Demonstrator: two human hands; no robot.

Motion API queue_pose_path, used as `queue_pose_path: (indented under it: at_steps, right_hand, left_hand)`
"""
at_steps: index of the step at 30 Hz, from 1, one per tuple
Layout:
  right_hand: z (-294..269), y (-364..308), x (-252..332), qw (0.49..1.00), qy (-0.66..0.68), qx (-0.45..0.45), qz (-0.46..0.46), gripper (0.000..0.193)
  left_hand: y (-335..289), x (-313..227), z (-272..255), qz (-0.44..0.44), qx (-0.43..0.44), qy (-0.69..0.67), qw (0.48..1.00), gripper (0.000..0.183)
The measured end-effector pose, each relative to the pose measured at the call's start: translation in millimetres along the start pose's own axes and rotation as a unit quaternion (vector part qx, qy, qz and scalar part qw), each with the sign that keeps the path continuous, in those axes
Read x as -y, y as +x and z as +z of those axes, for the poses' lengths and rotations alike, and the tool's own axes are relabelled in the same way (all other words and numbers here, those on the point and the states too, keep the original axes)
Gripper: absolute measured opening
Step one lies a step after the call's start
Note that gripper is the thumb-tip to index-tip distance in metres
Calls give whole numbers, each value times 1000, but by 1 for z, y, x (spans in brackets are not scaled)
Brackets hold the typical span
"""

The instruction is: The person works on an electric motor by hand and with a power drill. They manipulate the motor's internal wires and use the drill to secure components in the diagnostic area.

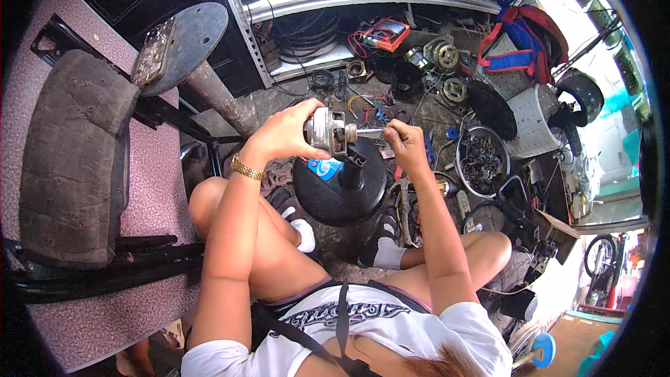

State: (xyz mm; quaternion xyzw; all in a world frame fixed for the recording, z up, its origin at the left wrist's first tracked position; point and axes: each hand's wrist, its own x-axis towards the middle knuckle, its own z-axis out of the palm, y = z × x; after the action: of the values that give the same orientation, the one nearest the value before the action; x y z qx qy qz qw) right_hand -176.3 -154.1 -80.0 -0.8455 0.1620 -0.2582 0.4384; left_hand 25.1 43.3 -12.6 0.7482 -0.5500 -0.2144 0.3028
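Note:
My left hand point(288, 131), with a gold watch at the wrist, is wrapped round a small silver electric motor point(328, 132), apparently a fan motor. The motor is held sideways above a round black fan base point(342, 192) that bears a blue sticker. From the motor's right side a thin metal rod point(370, 133) runs to my right hand point(405, 145). The fingers of my right hand are closed on the rod's far end, thumb on top. Whether the rod is the motor's shaft or a separate tool, I cannot tell.
A metal bowl of small parts point(483, 160) stands on the right, near a white perforated bin point(534, 126). An orange multimeter point(388, 33) lies by the white shelf point(363, 1) at the back. On the left are a dark padded seat point(73, 160) and a round-topped stand point(199, 45).

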Motion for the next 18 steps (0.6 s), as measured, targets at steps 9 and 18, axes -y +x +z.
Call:
queue_pose_path:
  at_steps: [9, 18]
  right_hand:
    - [2, 0, 8, 996, 41, 10, 72, 26]
    - [-9, 2, 15, 999, -19, 11, -43, 15]
  left_hand:
    - [0, 4, 0, 4, 5, 4, 1000, 82]
    - [0, -1, -2, 21, -7, 19, 1000, 81]
